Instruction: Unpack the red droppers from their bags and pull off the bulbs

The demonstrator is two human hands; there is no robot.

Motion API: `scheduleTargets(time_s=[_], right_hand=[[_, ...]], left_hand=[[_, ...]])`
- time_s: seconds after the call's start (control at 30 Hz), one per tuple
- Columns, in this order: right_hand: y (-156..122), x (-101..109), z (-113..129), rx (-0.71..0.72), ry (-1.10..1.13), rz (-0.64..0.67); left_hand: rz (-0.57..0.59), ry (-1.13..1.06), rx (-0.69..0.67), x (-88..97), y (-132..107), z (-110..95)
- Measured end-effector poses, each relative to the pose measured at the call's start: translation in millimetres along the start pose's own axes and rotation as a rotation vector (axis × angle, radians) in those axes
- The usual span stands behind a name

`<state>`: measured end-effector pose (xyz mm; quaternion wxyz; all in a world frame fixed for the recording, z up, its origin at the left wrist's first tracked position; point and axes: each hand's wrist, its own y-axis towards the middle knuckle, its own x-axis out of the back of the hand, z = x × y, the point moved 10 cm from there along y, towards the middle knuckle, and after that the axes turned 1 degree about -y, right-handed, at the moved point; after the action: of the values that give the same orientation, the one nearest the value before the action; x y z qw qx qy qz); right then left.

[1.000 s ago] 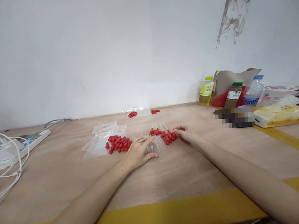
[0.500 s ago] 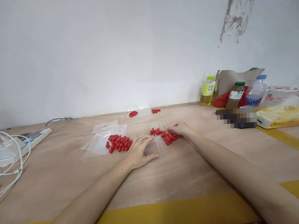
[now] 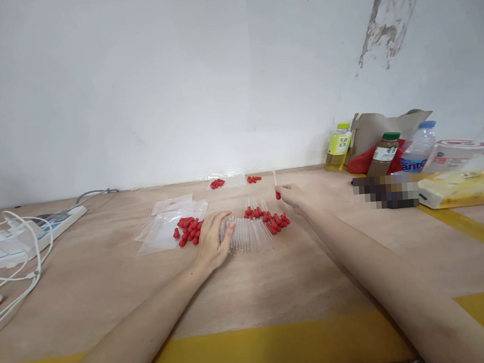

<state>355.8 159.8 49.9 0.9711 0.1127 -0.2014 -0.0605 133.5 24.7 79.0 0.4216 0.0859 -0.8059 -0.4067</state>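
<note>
My right hand (image 3: 291, 194) is raised a little above the table and pinches a clear dropper (image 3: 276, 186) by its red bulb, glass tip pointing up. Below it lies a fan of finished droppers with red bulbs (image 3: 269, 219). My left hand (image 3: 211, 240) rests on the table with fingers curled over loose red rubber bulbs (image 3: 187, 230), beside a row of bare clear glass tubes (image 3: 245, 234); what its fingertips hold is hidden. Clear plastic bags (image 3: 162, 231) lie under and left of the bulbs.
Two small bags with red bulbs (image 3: 233, 181) lie by the wall. A power strip and white cables (image 3: 26, 241) are at the left. Drink bottles (image 3: 383, 154), a beige bag (image 3: 383, 127) and a tissue pack (image 3: 461, 185) crowd the right. Yellow tape (image 3: 253, 346) marks the near table edge.
My right hand lifted a dropper out of the pile and raised it. My left hand slid left off the glass tubes onto the red bulbs.
</note>
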Motion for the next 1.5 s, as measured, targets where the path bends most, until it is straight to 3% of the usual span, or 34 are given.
scheduleTargets(time_s=[0.1, 0.13, 0.23, 0.3, 0.43, 0.5, 0.6, 0.93, 1.13, 1.5], right_hand=[[-25.5, 18.9, 27.7, 0.153, 0.001, -0.112], [-40.2, 21.7, 43.2, 0.287, -0.028, -0.133], [-91.7, 7.3, 71.0, 0.606, -0.218, -0.063], [-121.3, -8.8, 74.1, 0.728, -0.342, 0.015], [-161.4, -27.7, 76.4, 0.926, -0.441, 0.063], [-169.5, -31.9, 77.1, 0.961, -0.443, 0.066], [-173.6, -37.5, 77.4, 0.968, -0.478, 0.077], [-186.6, -42.5, 83.9, 1.092, -0.476, 0.226], [-183.6, -41.4, 86.7, 1.077, -0.494, 0.305], [-179.5, -38.1, 88.5, 1.009, -0.370, 0.408]], left_hand=[[-0.091, 0.016, 0.016, 26.7, 9.1, 9.1], [-0.113, 0.016, 0.027, 35.6, 12.7, 11.3], [-0.128, 0.005, 0.001, 51.2, 20.7, 5.9], [-0.033, 0.017, -0.119, 41.8, 19.4, -12.8], [0.246, 0.117, -0.391, -3.3, -11.2, -52.8], [0.270, 0.125, -0.416, -12.8, -26.4, -59.0], [0.221, 0.094, -0.351, -9.5, -37.4, -55.0], [0.251, 0.030, -0.342, -0.6, -43.6, -58.6], [0.289, 0.002, -0.301, -4.9, -45.0, -54.8], [0.225, -0.074, -0.277, 1.2, -49.6, -59.0]])
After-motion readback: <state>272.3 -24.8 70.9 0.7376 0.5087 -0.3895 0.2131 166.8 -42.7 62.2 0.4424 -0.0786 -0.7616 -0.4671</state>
